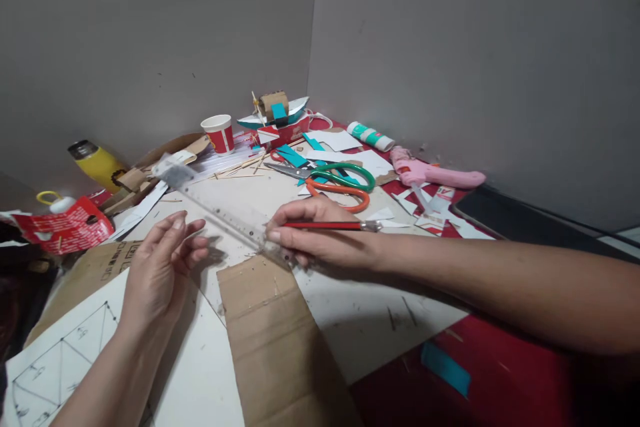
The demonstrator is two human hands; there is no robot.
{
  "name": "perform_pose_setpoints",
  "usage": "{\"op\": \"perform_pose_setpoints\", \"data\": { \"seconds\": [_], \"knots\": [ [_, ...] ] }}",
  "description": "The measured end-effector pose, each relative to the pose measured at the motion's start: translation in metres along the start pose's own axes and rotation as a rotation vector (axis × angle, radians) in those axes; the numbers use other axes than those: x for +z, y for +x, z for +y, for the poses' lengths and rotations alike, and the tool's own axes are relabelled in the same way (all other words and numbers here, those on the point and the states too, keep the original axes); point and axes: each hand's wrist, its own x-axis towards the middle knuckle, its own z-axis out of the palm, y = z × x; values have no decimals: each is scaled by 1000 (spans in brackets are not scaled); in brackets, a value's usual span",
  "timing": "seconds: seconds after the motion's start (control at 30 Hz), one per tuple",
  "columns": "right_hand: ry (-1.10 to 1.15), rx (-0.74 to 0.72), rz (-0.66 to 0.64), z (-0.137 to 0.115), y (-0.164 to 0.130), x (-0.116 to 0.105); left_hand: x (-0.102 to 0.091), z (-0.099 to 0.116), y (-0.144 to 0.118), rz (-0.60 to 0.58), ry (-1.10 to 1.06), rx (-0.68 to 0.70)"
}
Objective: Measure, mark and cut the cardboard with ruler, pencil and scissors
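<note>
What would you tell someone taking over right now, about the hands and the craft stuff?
Right hand: holds a red pencil and the near end of a clear ruler, which slants up to the left.
Left hand: open, holding nothing, hovering beside the ruler.
Brown cardboard strip lies just below the ruler, on a white sheet with drawn triangles.
Scissors and pink glue gun lie behind.
Done: triangles drawn on the sheet.
Left: no fresh line shows on the cardboard strip.

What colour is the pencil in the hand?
Red, with a silver end. The right hand holds the pencil; the head view shows it.
</note>
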Motion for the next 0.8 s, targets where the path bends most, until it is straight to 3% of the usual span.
{"op": "perform_pose_setpoints", "data": {
  "seconds": [0.07, 0.17, 0.27, 0.37, 0.6, 0.7, 0.8],
  "knots": [
    [-128, -85, 127, -1, 0, 1, 2, 0, -3, 4, 14, 37],
    [-527, -341, 239, 0, -4, 1, 9, 1, -15, -83, 56, 34],
    [-927, -647, 168, 0, -10, 2, 20, 3, -33, -192, 102, -46],
    [-1166, -837, 74, -1, -15, 4, 28, 4, -49, -234, 128, -108],
    [-1134, -984, 26, 5, -16, 7, 29, -1, -53, -236, 16, -206],
    [-1008, -972, -70, 8, -16, 5, 25, -3, -46, -219, -9, -207],
    [-912, -941, -10, 8, -18, 4, 23, -3, -41, -196, 3, -208]
  ]
}}
